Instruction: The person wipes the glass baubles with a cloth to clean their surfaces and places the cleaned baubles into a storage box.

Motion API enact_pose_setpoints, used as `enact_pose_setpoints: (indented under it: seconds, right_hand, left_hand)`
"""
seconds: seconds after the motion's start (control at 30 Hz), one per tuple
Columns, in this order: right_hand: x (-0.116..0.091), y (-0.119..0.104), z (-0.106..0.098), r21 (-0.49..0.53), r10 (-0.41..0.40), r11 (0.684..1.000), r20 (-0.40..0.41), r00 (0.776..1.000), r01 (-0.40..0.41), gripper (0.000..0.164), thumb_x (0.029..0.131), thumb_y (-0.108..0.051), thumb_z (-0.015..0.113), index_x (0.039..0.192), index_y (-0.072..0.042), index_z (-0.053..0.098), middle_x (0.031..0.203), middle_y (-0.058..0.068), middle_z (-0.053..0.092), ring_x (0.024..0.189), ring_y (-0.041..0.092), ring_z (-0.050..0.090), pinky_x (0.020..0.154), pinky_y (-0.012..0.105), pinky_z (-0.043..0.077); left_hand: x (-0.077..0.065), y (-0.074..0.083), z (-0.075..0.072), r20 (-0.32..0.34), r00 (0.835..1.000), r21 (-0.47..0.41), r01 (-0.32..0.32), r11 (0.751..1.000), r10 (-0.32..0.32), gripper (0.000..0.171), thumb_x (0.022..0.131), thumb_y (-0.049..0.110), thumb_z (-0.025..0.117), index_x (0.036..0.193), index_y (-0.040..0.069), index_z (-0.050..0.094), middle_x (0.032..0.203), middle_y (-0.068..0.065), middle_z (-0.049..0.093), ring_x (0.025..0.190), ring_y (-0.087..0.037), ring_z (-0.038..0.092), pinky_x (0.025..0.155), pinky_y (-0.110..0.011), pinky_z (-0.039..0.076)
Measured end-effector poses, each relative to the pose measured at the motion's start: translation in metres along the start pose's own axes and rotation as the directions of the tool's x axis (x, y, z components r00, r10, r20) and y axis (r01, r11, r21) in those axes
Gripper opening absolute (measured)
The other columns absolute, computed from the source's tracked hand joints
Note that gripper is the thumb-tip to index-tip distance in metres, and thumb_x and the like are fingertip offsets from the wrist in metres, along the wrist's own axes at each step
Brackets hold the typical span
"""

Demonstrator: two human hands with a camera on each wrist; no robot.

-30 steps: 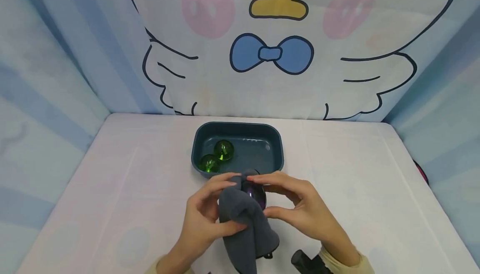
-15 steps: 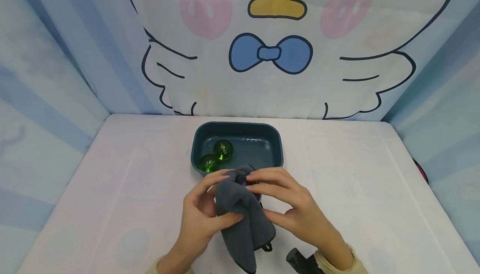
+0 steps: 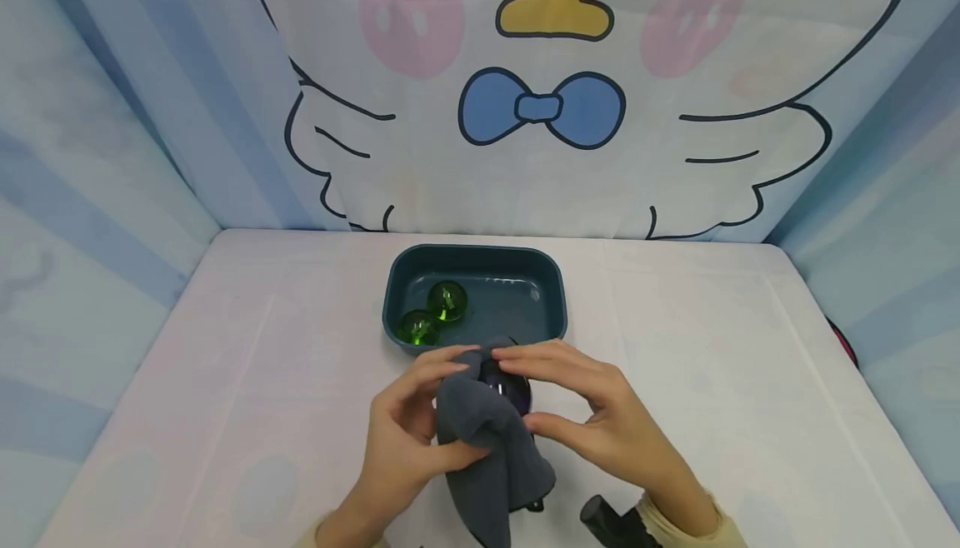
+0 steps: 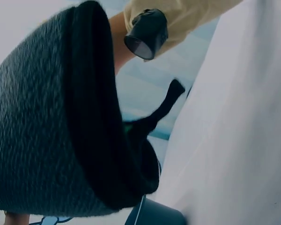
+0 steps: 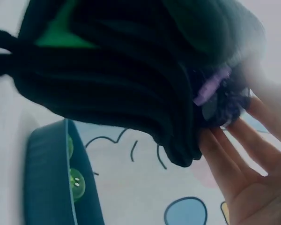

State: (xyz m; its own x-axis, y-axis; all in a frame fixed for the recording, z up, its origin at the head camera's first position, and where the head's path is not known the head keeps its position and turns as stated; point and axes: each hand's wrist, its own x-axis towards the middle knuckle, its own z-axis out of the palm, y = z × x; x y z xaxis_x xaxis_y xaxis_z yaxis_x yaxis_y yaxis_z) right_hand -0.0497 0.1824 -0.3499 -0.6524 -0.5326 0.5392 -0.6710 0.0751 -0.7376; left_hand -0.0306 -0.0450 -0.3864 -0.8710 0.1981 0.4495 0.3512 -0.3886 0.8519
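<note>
A grey cloth with black edging and a small black loop hangs bunched from my left hand, its thumb across the front and its fingers behind the folds. Partly wrapped in it is a dark purple glassy ball. My right hand holds the ball's right side between thumb and fingertips. Up close in the right wrist view, the fingers reach the purple ball beneath the cloth, and a green patch shows among the folds. Cloth fills much of the left wrist view.
Just beyond the hands stands a dark teal tray with two clear green balls in its left half. A white cover spreads over the table. Printed curtains close off the back and sides.
Half a second ago the right fingers covered most of the ball and both hands sat slightly further left. Now those fingers are spread wider and more of the ball shows. The tray stays put.
</note>
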Motion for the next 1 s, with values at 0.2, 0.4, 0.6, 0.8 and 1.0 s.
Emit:
enact_pose_setpoints:
  seconds: [0.2, 0.4, 0.6, 0.8, 1.0]
  right_hand:
    - [0.003, 0.000, 0.005, -0.112, -0.123, 0.986, -0.017, 0.992, 0.120, 0.041, 0.091, -0.012, 0.072, 0.131, -0.004, 0.063, 0.139, 0.013, 0.056, 0.129, 0.023, 0.051, 0.109, 0.026, 0.045]
    - [0.003, -0.001, 0.006, -0.167, -0.139, 0.977, -0.024, 0.990, 0.133, 0.039, 0.094, -0.018, 0.068, 0.130, -0.004, 0.064, 0.135, 0.012, 0.060, 0.125, 0.022, 0.055, 0.106, 0.024, 0.047]
    - [0.001, -0.010, 0.007, 0.060, 0.182, 0.982, -0.059, 0.981, -0.179, 0.049, 0.083, 0.000, 0.075, 0.131, -0.003, 0.063, 0.127, 0.014, 0.064, 0.117, 0.014, 0.063, 0.090, 0.031, 0.059]
    - [0.003, -0.013, 0.008, 0.029, 0.243, 0.970, -0.085, 0.966, -0.242, 0.051, 0.083, 0.000, 0.077, 0.132, -0.007, 0.063, 0.130, 0.010, 0.062, 0.120, 0.015, 0.060, 0.091, 0.032, 0.058]
    - [0.002, -0.013, 0.007, -0.127, 0.068, 0.989, -0.083, 0.994, -0.078, 0.058, 0.074, 0.007, 0.082, 0.127, -0.009, 0.066, 0.133, 0.009, 0.059, 0.125, 0.019, 0.054, 0.103, 0.024, 0.049]
  left_hand:
    - [0.001, 0.001, -0.001, -0.066, 0.998, 0.031, -0.001, 1.000, 0.003, 0.058, 0.070, -0.018, 0.079, 0.122, -0.015, 0.055, 0.135, -0.022, 0.055, 0.122, -0.033, 0.057, 0.097, -0.041, 0.055]
    - [-0.001, 0.001, 0.000, -0.063, 0.998, 0.061, 0.003, 0.998, 0.001, 0.057, 0.071, -0.018, 0.078, 0.123, -0.013, 0.056, 0.136, -0.021, 0.054, 0.124, -0.032, 0.056, 0.096, -0.040, 0.055]
    - [-0.002, 0.003, 0.000, -0.011, 0.999, 0.070, -0.030, 0.997, 0.031, 0.060, 0.070, -0.020, 0.077, 0.126, -0.010, 0.057, 0.136, -0.023, 0.052, 0.124, -0.032, 0.056, 0.095, -0.041, 0.056]
    - [-0.001, 0.002, 0.000, -0.051, 0.999, 0.074, -0.017, 0.997, 0.021, 0.058, 0.070, -0.019, 0.077, 0.123, -0.013, 0.056, 0.134, -0.023, 0.055, 0.122, -0.032, 0.058, 0.096, -0.041, 0.055]
    - [0.000, 0.001, 0.000, -0.109, 0.994, 0.056, 0.031, 0.998, -0.025, 0.058, 0.070, -0.017, 0.079, 0.123, -0.016, 0.054, 0.135, -0.021, 0.056, 0.124, -0.032, 0.057, 0.102, -0.038, 0.052]
